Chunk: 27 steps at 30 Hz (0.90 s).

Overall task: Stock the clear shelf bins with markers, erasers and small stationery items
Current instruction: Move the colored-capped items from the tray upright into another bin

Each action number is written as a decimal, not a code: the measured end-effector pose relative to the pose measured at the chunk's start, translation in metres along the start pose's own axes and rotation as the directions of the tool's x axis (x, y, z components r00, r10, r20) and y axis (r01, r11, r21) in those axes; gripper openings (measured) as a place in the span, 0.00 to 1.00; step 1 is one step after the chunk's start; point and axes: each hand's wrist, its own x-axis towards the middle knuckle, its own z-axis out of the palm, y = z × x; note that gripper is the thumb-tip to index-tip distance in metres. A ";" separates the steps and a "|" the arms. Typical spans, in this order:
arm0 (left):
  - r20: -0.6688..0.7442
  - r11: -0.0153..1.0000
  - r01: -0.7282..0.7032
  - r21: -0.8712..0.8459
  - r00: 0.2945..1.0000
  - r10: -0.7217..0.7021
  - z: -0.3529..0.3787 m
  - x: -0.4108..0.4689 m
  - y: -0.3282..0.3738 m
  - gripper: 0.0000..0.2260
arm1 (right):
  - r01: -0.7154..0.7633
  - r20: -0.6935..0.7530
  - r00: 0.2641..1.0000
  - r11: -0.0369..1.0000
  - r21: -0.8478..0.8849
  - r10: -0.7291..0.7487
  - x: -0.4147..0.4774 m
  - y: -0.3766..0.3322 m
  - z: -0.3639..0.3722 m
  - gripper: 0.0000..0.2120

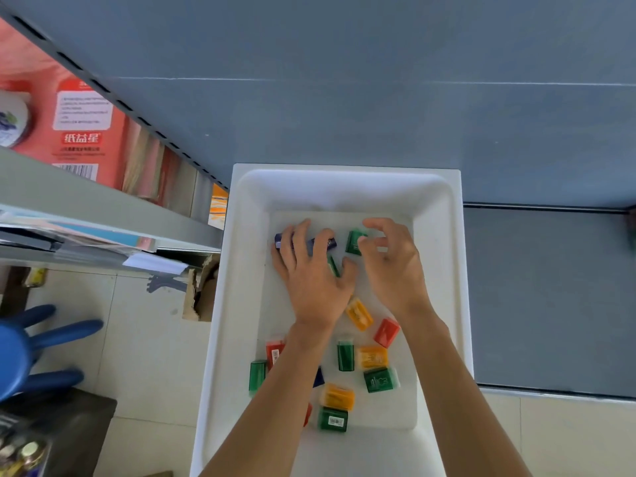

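- Sitting on a grey-blue surface (344, 98) that fills the picture from 10 to 3 o'clock, a white tray (457, 270) takes up the middle, with pale floor tiles (148, 339) at 7 and 4 o'clock.
- A metal shelf (103, 208) with a red box (82, 132) runs along 9 to 10 o'clock. A blue stool (20, 349) stands at 8 o'clock, and a torn cardboard box (201, 294) is just beside the tray's left wall.
- The left hand (311, 280) lies at the tray's 11 o'clock, its fingers curled over dark blue pieces (331, 242) and its thumb against a slim green piece (333, 266).
- The right hand (395, 270), at the tray's 1 o'clock, pinches a green block (353, 241) between its thumb and curled fingers.
- Loose pieces (345, 356) in green, orange and red lie scattered from the tray's centre towards 6 o'clock.
- Both forearms cover some of these, and motion blur softens the fingertips, so the count under the left hand is unclear.
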 end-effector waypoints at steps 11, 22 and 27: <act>0.054 0.999 0.043 -0.011 0.998 -0.042 -0.005 0.017 -0.004 0.12 | 0.007 0.043 0.999 1.000 -0.006 -0.007 -0.007 0.002 -0.001 0.14; 0.106 0.996 -0.027 -0.083 0.994 0.036 -0.018 0.009 -0.002 0.16 | -0.037 0.034 0.999 0.997 0.069 0.035 -0.009 0.006 -0.005 0.13; 0.253 0.995 -0.045 0.094 0.967 0.020 -0.027 -0.007 -0.002 0.35 | -0.023 0.028 0.999 0.995 0.098 0.020 -0.009 0.006 0.001 0.13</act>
